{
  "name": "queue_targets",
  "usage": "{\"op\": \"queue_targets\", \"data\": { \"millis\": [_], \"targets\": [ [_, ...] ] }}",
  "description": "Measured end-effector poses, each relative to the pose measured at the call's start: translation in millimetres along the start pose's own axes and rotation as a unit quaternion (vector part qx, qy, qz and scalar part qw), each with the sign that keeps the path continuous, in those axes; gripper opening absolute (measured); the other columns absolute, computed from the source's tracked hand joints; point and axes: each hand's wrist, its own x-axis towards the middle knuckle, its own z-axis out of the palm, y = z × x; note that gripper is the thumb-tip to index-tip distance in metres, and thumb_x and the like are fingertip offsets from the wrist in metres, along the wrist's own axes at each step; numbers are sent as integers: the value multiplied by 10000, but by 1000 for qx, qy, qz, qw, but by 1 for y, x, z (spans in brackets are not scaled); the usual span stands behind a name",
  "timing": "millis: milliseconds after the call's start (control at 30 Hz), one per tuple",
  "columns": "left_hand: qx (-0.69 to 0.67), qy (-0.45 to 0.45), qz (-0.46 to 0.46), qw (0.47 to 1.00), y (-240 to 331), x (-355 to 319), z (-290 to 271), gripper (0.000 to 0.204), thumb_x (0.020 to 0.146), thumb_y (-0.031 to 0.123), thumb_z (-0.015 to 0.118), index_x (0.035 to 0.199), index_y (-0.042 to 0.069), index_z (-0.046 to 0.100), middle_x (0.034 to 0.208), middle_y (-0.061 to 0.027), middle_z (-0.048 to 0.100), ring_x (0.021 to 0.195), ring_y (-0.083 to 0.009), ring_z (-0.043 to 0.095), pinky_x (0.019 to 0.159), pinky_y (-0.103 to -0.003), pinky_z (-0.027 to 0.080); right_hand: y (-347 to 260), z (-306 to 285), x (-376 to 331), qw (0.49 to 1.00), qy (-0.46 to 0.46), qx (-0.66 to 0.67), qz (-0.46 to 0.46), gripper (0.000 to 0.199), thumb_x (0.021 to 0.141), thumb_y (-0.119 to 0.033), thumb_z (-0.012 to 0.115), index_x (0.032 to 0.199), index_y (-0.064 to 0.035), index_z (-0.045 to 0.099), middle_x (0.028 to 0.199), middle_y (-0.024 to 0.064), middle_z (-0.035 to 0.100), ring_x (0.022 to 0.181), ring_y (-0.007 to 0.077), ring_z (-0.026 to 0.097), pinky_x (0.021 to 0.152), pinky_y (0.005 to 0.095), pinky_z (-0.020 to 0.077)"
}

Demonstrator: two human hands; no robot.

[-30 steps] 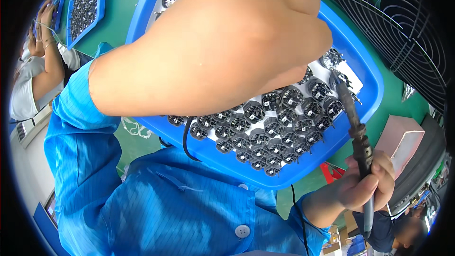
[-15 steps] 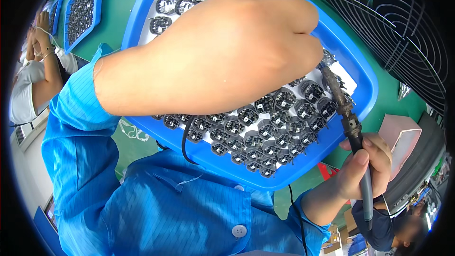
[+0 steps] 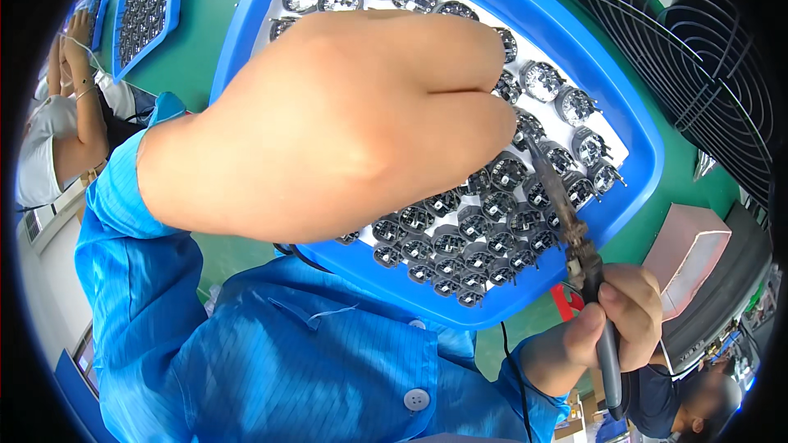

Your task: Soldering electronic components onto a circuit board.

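Note:
My left hand (image 3: 345,123) hovers over a blue tray (image 3: 427,303), its back facing up and its fingers curled in. Whatever it pinches, if anything, is hidden beneath it. In my right hand (image 3: 630,312) is a soldering iron (image 3: 560,201), gripped by its dark grey handle. The iron slants up and left across the tray's right rim. Its tip meets or nearly meets a round black part beside the left fingers; contact cannot be told. Many round black electronic parts (image 3: 509,171) with small white pieces stand in rows on the tray's white lining.
A black wire fan guard (image 3: 681,41) stands at the far right on the green table (image 3: 648,197). Nearer are a pinkish box (image 3: 685,254) and a red item (image 3: 566,301). Another filled blue tray (image 3: 146,12) lies far left, near a person's arms (image 3: 78,57). Another person sits lower right.
My left hand has shifted left and slightly down, uncovering more parts at the upper right. The right hand and soldering iron have moved left and a little nearer me, bringing the tip to another part.

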Motion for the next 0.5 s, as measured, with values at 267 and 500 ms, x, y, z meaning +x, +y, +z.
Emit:
{"op": "queue_targets", "data": {
  "millis": [267, 500],
  "targets": [
    [-14, -27, 13, 999, -3, 3, 6, 345, 601, -18, 728, 942, -11, 673, 784, -95, 543, 622, -227, 552, 495, -320, 436, 5, 3, 1, 1000, -6, 1, 0, 270, 807, -266, 715, 814, -31, 581, 698, 122, 628, 521, 240, 581, 483, 325, 494],
    [-4, -31, 8, 999, -3, -1, 4, 338, 603, -14, 726, 937, 0, 674, 776, -93, 532, 608, -225, 543, 487, -319, 428, 3, 7, 4, 1000, -12, 5, 3, 252, 791, -239, 710, 807, -21, 585, 692, 126, 630, 518, 242, 583, 477, 324, 497]
  ]
}}
